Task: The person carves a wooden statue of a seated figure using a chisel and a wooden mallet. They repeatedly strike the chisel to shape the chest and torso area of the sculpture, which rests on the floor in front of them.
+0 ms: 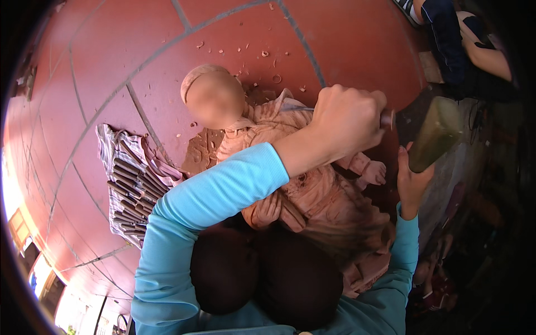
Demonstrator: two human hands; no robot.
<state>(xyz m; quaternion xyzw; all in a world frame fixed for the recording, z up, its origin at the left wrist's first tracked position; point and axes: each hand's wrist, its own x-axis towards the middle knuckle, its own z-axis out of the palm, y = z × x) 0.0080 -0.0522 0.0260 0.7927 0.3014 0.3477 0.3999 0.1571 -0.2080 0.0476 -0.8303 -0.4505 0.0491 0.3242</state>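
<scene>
Red tiled floor carries a carved wooden figure, lying before dark-clad knees. The left hand's fingers wrap a chisel over its upper body; the right hand's grip a block-shaped mallet. Wooden-handled tools crowd a striped cloth, reaching its left edge.

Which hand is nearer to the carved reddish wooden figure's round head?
Left. The left hand, gripping a round-handled tool, is right of the head; the right hand, holding a blocky olive mallet, is farther right and lower.
</scene>
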